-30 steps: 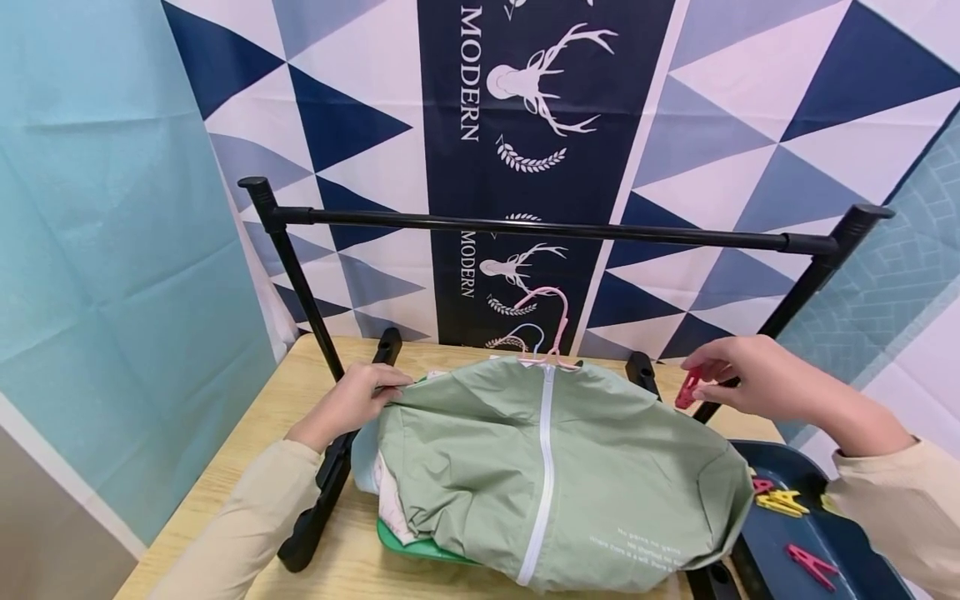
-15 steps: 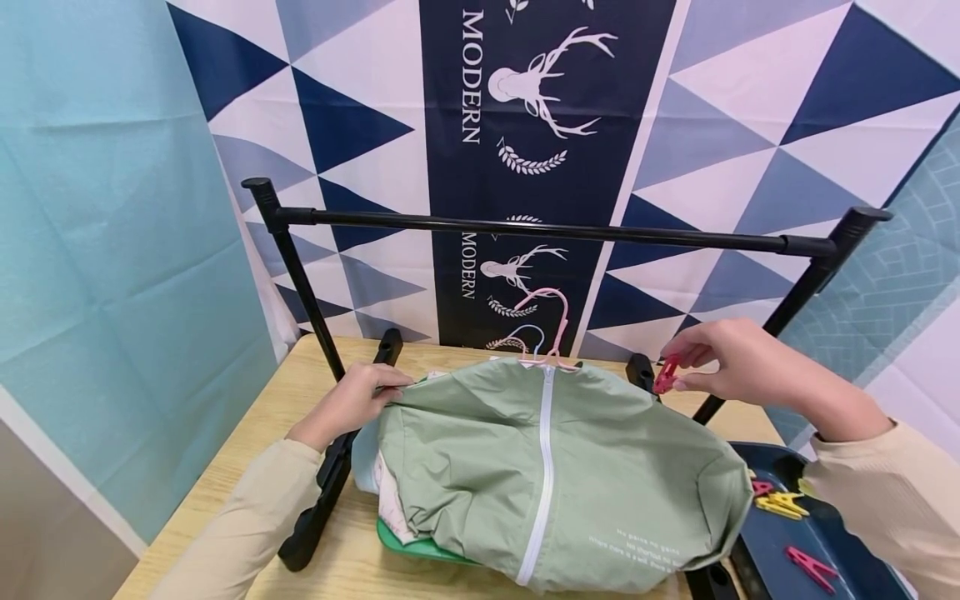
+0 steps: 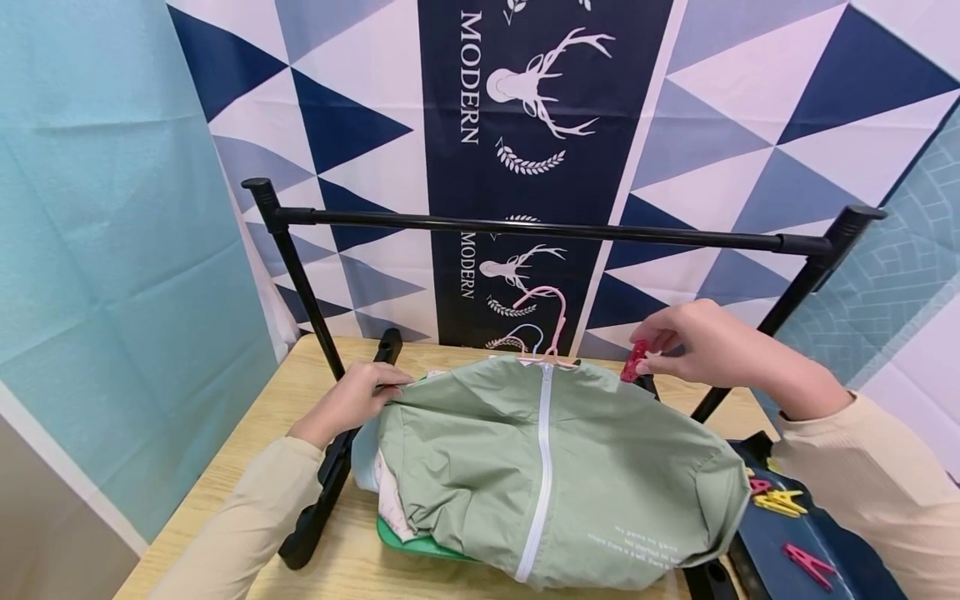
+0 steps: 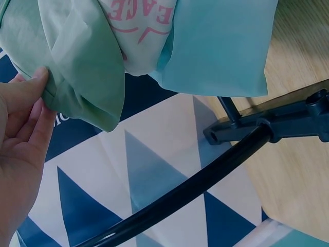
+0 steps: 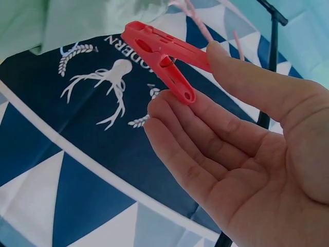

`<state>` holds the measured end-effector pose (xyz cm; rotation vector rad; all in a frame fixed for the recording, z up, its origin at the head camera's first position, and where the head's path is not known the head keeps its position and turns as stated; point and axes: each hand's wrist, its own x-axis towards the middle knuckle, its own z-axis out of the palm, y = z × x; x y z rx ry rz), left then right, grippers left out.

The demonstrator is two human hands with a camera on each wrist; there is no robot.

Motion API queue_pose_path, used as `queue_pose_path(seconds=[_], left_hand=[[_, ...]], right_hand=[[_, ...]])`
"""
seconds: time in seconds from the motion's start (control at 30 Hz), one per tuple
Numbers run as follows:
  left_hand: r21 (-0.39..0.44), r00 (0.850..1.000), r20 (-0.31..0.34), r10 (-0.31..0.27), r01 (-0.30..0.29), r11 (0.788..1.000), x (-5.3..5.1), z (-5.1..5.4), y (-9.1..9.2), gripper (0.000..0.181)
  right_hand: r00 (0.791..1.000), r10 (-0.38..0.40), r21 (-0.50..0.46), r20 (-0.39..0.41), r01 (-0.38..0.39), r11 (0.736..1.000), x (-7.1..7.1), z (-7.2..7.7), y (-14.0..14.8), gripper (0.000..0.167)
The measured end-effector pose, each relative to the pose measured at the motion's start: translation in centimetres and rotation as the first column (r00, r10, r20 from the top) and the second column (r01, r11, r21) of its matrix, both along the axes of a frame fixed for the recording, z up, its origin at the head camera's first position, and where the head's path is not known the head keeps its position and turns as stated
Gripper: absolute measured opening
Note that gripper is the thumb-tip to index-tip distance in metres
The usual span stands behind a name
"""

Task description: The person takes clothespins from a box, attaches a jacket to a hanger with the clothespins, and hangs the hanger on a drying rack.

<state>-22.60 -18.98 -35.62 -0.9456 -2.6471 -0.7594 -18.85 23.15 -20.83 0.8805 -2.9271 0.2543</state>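
Note:
A light green zip jacket (image 3: 480,450) lies spread out, a pink hanger (image 3: 561,325) showing at its collar. My left hand (image 3: 356,398) pinches the jacket's edge at its upper left; in the left wrist view thumb and fingers hold the green cloth (image 4: 82,67). Just above the jacket's right shoulder, my right hand (image 3: 693,346) holds a red clothespin (image 3: 635,362). The right wrist view has the clothespin (image 5: 159,56) between thumb and fingers, its tip beside the green cloth.
A black rack with a crossbar (image 3: 525,226) stands behind the jacket. Under it, a green tray (image 3: 420,546) and other folded clothes (image 3: 390,500) show. At the right sits a dark blue bin (image 3: 780,550) with yellow clothespins (image 3: 780,502) and a pink clothespin (image 3: 810,567).
My right hand has moved left with the red clothespin, from beside the jacket to its right shoulder near the collar. The left hand stays on the jacket's edge.

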Motion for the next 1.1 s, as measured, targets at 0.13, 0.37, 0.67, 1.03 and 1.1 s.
queue_pose_path(seconds=[0.13, 0.37, 0.67, 1.03, 1.1], left_hand=[[-0.002, 1.0, 0.001, 0.001, -0.001, 1.0, 0.0, 0.0, 0.1, 0.024], [0.007, 1.0, 0.001, -0.006, 0.006, 1.0, 0.0, 0.1, 0.4, 0.023], [-0.008, 1.0, -0.028, -0.003, 0.002, 1.0, 0.1, -0.2, 0.3, 0.023], [-0.013, 1.0, -0.026, 0.001, -0.001, 1.0, 0.1, 0.0, 0.1, 0.023], [-0.012, 1.0, -0.027, 0.004, -0.004, 1.0, 0.1, 0.1, 0.1, 0.023]], right_hand=[[1.0, 0.023, 0.009, -0.019, -0.023, 1.0, -0.2, 0.4, -0.9, 0.026], [0.997, 0.058, 0.002, -0.05, -0.058, 0.998, -0.1, 1.1, -2.0, 0.024], [0.994, 0.093, -0.013, -0.05, -0.094, 0.996, 0.2, 2.1, -3.1, 0.024], [0.965, 0.219, -0.055, -0.143, -0.229, 0.972, -0.1, 2.3, -5.7, 0.023], [0.947, 0.251, -0.06, -0.203, -0.268, 0.962, -0.2, 2.3, -6.3, 0.024]])
